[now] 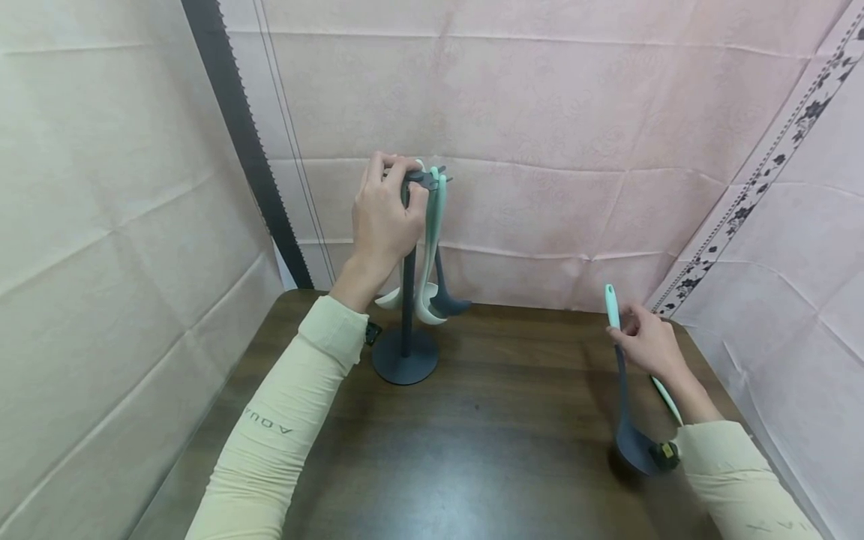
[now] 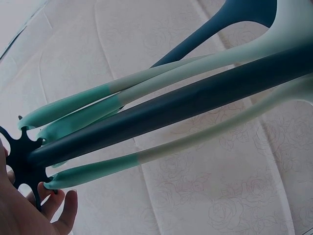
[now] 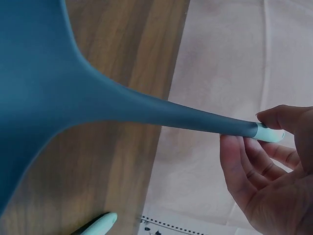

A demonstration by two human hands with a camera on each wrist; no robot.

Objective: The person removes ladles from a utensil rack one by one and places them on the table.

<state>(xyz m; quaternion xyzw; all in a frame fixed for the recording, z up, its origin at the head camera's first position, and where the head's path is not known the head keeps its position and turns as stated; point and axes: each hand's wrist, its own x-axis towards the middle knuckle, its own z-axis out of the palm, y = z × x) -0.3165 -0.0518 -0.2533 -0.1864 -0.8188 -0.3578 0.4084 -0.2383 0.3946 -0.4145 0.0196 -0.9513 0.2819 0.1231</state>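
Observation:
A dark utensil rack (image 1: 407,322) with a round base stands upright at the back of the table. My left hand (image 1: 388,210) grips its hooked top. From the hooks hang a white ladle (image 1: 427,304), another white-headed utensil (image 1: 388,301) and a dark blue-headed one (image 1: 448,304); mint handles (image 2: 93,171) show in the left wrist view. On the right, my right hand (image 1: 649,345) pinches the mint handle of a dark blue utensil (image 1: 622,390) between thumb and fingers. Its broad head points down toward me; the head's exact shape is hard to tell.
Another mint-handled utensil (image 1: 666,399) lies on the brown wooden table (image 1: 472,450), partly hidden under my right forearm. Cloth-covered walls (image 1: 540,187) enclose the table at the back and on both sides.

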